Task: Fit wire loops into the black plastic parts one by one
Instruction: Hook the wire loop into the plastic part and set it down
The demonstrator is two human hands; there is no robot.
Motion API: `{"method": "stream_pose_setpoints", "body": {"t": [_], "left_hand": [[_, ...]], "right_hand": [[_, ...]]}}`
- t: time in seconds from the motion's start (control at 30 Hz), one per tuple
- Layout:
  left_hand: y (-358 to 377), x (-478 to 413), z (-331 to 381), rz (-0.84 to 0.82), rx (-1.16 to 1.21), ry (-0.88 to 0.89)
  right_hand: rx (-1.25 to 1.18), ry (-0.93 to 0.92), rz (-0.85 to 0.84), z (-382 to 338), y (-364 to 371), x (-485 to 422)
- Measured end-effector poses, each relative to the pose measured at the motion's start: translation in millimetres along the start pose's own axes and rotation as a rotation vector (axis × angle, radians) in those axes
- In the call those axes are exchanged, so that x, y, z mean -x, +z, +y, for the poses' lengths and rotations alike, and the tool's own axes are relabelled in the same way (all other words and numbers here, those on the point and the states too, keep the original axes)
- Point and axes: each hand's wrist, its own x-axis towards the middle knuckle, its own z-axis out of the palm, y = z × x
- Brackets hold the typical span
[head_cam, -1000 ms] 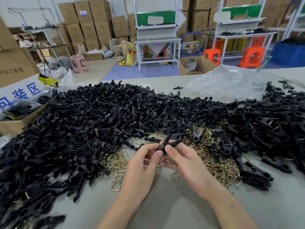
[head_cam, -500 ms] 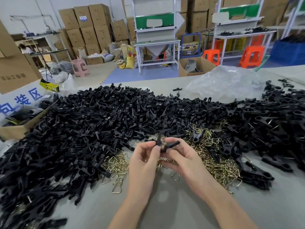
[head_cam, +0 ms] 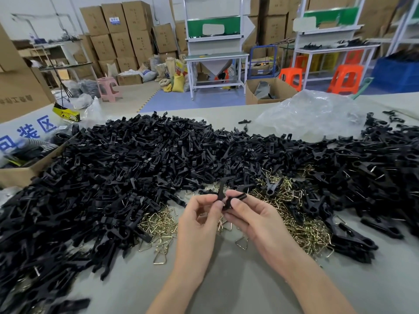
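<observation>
The left hand (head_cam: 198, 219) and right hand (head_cam: 256, 217) both pinched one black plastic part (head_cam: 221, 193) over the worktop's (head_cam: 226, 282) middle, beside the wire loops (head_cam: 306, 232). A steady grip with the loop squared to the part seemed the way to go.

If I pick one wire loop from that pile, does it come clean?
Probably not: the wire loops lie heaped and crossed, so neighbours likely drag along. Each looks stiff and light: thin wire holding a triangle. The stray loop at the near edge should lift alone.
</observation>
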Motion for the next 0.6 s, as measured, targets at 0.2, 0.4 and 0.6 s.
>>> {"method": "stream_pose_setpoints", "body": {"t": [0.2,0.4,0.6], "left_hand": [[-2.0,2.8,5.8,-0.075,0.079,-0.020],[-4.5,2.5,4.6,-0.114,0.065,-0.041],[-4.6,2.3,4.5,-0.137,0.023,-0.012]], "right_hand": [[0.064,0.001,0.023,-2.9,0.5,3.4],[0.074,-0.012,0.019,-4.2,0.7,5.3],[0.062,-0.019,0.068,-5.2,2.4,5.1]]}}
